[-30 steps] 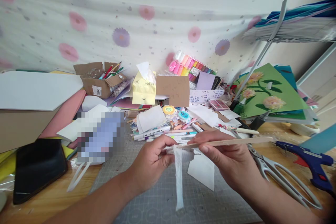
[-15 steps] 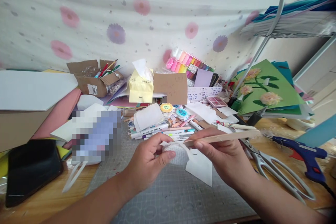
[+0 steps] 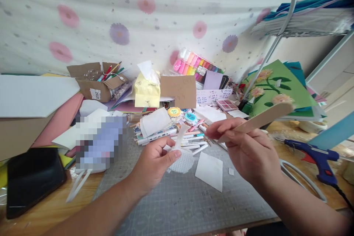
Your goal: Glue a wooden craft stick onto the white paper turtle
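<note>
A: Head cam, left hand (image 3: pixel 155 162)?
B: Thumb & fingers pinching a white mesh strip (image 3: pixel 181 155), held up off the cutting mat (image 3: pixel 177 202) w/ one end sticking up, prob. to keep it free to work.
A: Right hand (image 3: pixel 249 151)?
B: Closed round a wooden stick (image 3: pixel 262 118), angled up and away to its right. Paper scrap (image 3: pixel 209 171) lies just below, betw. both hands; glue gun (image 3: pixel 312 155) further right.

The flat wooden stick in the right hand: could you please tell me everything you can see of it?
The flat wooden stick is pale, smooth and plain, like a broad craft stick with a rounded far end. The right hand pinches its near end between thumb and fingers, holding it in the air above the grey cutting mat. It slants up and to the right, its free end reaching before the green flower card. Nothing else touches it.
</note>
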Demonstrator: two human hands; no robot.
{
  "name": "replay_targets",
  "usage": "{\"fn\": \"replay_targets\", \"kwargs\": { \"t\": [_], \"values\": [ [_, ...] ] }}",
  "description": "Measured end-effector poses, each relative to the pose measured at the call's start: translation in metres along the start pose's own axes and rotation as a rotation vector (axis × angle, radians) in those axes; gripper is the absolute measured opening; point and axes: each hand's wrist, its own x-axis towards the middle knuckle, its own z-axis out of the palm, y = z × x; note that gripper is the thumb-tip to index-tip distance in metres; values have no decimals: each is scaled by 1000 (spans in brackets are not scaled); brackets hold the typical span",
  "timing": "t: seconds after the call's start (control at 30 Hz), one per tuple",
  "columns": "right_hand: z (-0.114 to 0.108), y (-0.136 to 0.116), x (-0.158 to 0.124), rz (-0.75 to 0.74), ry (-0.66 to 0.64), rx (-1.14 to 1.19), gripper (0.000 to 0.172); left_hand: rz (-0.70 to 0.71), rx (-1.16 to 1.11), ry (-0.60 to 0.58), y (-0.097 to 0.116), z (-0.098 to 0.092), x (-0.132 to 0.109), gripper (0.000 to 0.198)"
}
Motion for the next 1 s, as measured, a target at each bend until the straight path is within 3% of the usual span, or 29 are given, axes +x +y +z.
{"fn": "replay_targets", "kwargs": {
  "t": [0.17, 0.37, 0.47, 0.6, 0.73, 0.9, 1.0],
  "values": [
    [2, -1, 3, 297, -65, 31, 18, 4, 222, 40, 2, 2, 0, 25],
    [10, -5, -2, 608, -111, 56, 44, 181, 579, 157, 1, 1, 0, 15],
    [14, -3, -8, 693, -178, 35, 42, 252, 630, 192, 3, 0, -1, 11],
    [19, -2, -12, 729, -144, 70, 32, 282, 605, 190, 6, 0, -1, 10],
    [20, -4, -10, 724, -87, 134, 30, 216, 501, 155, 6, 1, -1, 14],
    [17, -1, -7, 634, -129, 158, 24, 103, 325, 74, 4, 3, -2, 20],
    [17, 7, -6, 564, -72, 135, 24, 99, 270, 49, 3, 5, -3, 18]
  ]
}}
